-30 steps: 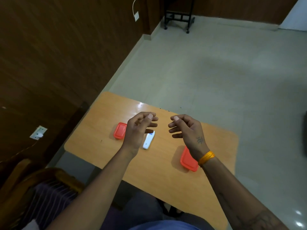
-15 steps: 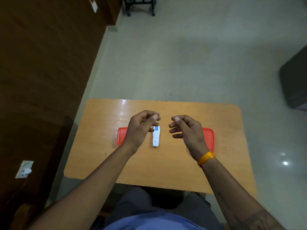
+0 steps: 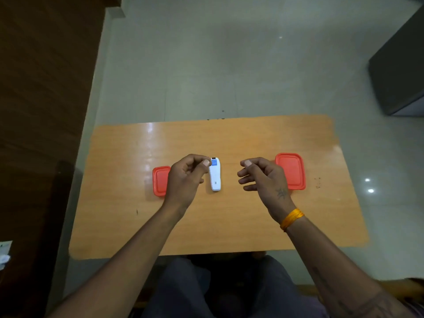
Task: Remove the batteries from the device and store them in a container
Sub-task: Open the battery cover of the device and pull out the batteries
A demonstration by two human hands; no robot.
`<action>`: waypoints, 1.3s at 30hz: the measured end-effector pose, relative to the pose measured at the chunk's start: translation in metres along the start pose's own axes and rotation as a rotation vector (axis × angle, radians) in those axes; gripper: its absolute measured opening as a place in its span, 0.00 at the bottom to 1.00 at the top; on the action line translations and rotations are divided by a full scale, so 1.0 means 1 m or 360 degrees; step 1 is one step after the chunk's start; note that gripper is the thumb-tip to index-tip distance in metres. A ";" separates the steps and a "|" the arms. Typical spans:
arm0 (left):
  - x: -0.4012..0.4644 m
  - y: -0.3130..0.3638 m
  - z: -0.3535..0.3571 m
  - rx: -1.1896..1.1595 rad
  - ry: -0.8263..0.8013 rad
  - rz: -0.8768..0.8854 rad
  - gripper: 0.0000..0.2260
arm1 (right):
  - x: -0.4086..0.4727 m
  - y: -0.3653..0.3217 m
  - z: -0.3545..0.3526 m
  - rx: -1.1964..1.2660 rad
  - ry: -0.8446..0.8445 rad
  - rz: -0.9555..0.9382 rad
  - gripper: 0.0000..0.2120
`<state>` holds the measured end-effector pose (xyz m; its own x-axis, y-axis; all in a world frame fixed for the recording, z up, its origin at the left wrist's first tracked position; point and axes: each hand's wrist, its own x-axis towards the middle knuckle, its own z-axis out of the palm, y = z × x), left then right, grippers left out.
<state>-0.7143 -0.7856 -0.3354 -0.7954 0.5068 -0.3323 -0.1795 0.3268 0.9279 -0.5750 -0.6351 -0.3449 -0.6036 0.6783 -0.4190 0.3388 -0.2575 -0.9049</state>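
Note:
A white slim device (image 3: 215, 176) with a blue label at its far end lies flat in the middle of the wooden table (image 3: 218, 223). My left hand (image 3: 183, 180) hovers just left of it, fingers loosely curled and holding nothing, thumb tip close to the device's far end. My right hand (image 3: 263, 177) hovers to the right of the device, apart from it, fingers loosely curled and empty. A small red lidded container (image 3: 159, 182) sits left of my left hand, partly hidden by it. A larger red lidded container (image 3: 293, 169) sits behind my right hand. No batteries are visible.
A dark wooden wall (image 3: 41, 111) runs along the left side. A dark grey block (image 3: 399, 72) stands on the pale tiled floor at the far right. My lap shows below the table's near edge.
The view has swung so the table now lies square in front of me. Both hands keep the same loosely curled pose above the table; the device and containers have not been touched.

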 end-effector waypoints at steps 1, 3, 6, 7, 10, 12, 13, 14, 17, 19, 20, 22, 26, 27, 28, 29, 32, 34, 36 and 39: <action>0.006 -0.014 0.003 0.0011 0.0017 -0.0003 0.06 | 0.009 0.013 0.002 -0.0006 -0.0003 0.0007 0.09; 0.020 -0.047 0.009 0.0049 0.0077 0.0004 0.06 | 0.029 0.044 0.007 -0.0006 -0.0013 0.0016 0.08; 0.045 -0.102 0.020 0.0098 0.0183 -0.0029 0.06 | 0.066 0.099 0.017 -0.0007 -0.0016 0.0019 0.07; 0.055 -0.121 0.024 0.0103 0.0208 -0.0046 0.06 | 0.078 0.119 0.019 -0.0014 -0.0019 0.0021 0.07; 0.082 -0.178 0.037 0.0113 0.0261 -0.0049 0.06 | 0.112 0.179 0.029 -0.0040 -0.0029 0.0009 0.07; 0.098 -0.210 0.045 0.0118 0.0263 -0.0025 0.06 | 0.131 0.212 0.035 -0.0057 0.0006 -0.0039 0.07; 0.105 -0.224 0.048 0.0119 0.0262 -0.0003 0.06 | 0.140 0.227 0.038 -0.0059 0.0028 -0.0073 0.07; 0.112 -0.237 0.052 0.0123 0.0266 0.0027 0.07 | 0.148 0.240 0.041 -0.0058 0.0047 -0.0112 0.07; 0.132 -0.267 0.061 0.0150 0.0329 0.0089 0.07 | 0.170 0.270 0.047 -0.0061 0.0076 -0.0236 0.07; 0.141 -0.287 0.065 0.0166 0.0442 0.0160 0.06 | 0.180 0.287 0.049 -0.0050 0.0119 -0.0339 0.07; 0.143 -0.295 0.067 0.0164 0.0512 0.0215 0.06 | 0.184 0.294 0.050 -0.0053 0.0158 -0.0409 0.07; 0.144 -0.309 0.071 0.0130 0.0627 0.0321 0.05 | 0.189 0.304 0.052 -0.0073 0.0250 -0.0557 0.07; 0.133 -0.324 0.079 0.0183 0.0675 0.0407 0.06 | 0.188 0.312 0.057 -0.0139 0.0350 -0.0733 0.07; 0.130 -0.326 0.081 0.0222 0.0645 0.0388 0.07 | 0.187 0.314 0.059 -0.0172 0.0375 -0.0737 0.07; 0.127 -0.327 0.082 0.0271 0.0609 0.0348 0.10 | 0.185 0.315 0.062 -0.0206 0.0386 -0.0735 0.06; 0.124 -0.327 0.084 0.0315 0.0572 0.0275 0.14 | 0.182 0.315 0.065 -0.0250 0.0379 -0.0725 0.06; 0.123 -0.325 0.088 0.0292 0.0517 0.0074 0.20 | 0.175 0.315 0.073 -0.0398 0.0333 -0.0676 0.07; 0.127 -0.324 0.090 0.0254 0.0514 0.0035 0.14 | 0.173 0.317 0.076 -0.0471 0.0332 -0.0638 0.08; 0.132 -0.323 0.091 0.0246 0.0539 0.0028 0.08 | 0.174 0.319 0.078 -0.0519 0.0313 -0.0601 0.10; 0.138 -0.325 0.092 0.0170 0.0549 -0.0034 0.12 | 0.175 0.316 0.083 -0.0511 0.0272 -0.0535 0.10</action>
<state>-0.7125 -0.7480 -0.6984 -0.9440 0.2059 -0.2580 -0.1511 0.4254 0.8923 -0.6329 -0.6549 -0.7103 -0.5997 0.7976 -0.0655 0.3673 0.2016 -0.9080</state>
